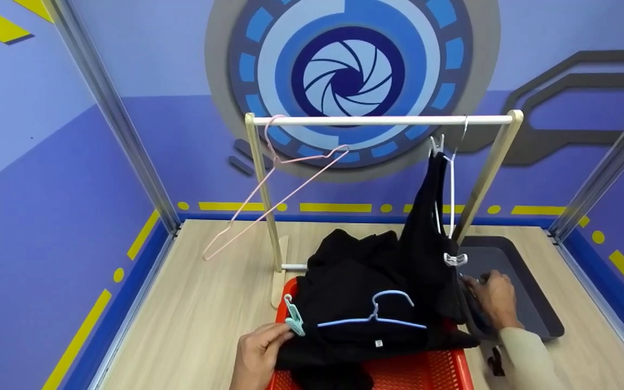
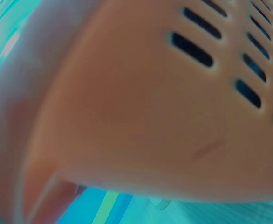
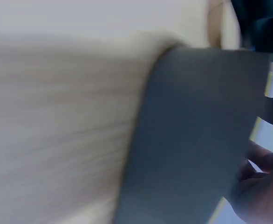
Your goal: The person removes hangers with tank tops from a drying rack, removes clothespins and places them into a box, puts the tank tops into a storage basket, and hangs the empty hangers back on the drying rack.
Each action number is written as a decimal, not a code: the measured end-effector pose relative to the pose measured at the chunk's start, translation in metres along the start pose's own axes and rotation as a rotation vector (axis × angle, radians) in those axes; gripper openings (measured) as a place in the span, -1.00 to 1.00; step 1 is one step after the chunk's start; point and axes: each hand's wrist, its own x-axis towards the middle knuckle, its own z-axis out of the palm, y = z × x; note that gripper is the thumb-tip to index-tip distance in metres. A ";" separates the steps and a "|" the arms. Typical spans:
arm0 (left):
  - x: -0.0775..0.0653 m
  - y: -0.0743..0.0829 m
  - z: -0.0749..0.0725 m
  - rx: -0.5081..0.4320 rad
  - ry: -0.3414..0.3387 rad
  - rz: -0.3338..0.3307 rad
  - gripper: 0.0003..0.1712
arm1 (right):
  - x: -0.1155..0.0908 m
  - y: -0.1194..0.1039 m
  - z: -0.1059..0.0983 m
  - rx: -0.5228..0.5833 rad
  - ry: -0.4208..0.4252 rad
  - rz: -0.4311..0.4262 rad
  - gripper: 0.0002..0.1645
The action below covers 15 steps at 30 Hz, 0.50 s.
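Observation:
My left hand [image 1: 260,349] pinches a mint-green clothespin [image 1: 294,324] at the left end of a black garment [image 1: 344,346]. A blue hanger [image 1: 374,319] sits in that garment, hook up, above the red basket [image 1: 455,368]. At the right, my right hand [image 1: 495,298] reaches into the grey tray [image 1: 547,325], fingers bent down. Something dark lies by its fingertips, partly hidden by hanging cloth. Another black garment [image 1: 426,216] hangs from a white hanger [image 1: 452,189], with a pale clothespin [image 1: 437,145] at its top and a white one [image 1: 455,260] lower down.
A wooden rack carries a white rail [image 1: 377,120] over the basket. From its left end hangs a bare pink hanger [image 1: 277,162]. A dark brown clip [image 1: 495,362] lies on the table beside my right sleeve [image 1: 528,352]. Painted walls close in the sides and back.

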 end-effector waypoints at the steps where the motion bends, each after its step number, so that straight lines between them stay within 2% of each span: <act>1: 0.000 0.000 0.000 0.001 0.001 0.003 -0.72 | -0.003 -0.004 -0.003 0.022 0.012 0.007 -0.40; 8: 0.000 0.000 0.000 -0.015 0.006 0.004 -0.72 | -0.023 -0.043 -0.027 0.145 0.177 -0.007 -0.45; 15: 0.000 0.002 0.000 -0.034 -0.015 -0.055 -0.77 | -0.049 -0.073 -0.048 0.202 0.239 -0.025 -0.45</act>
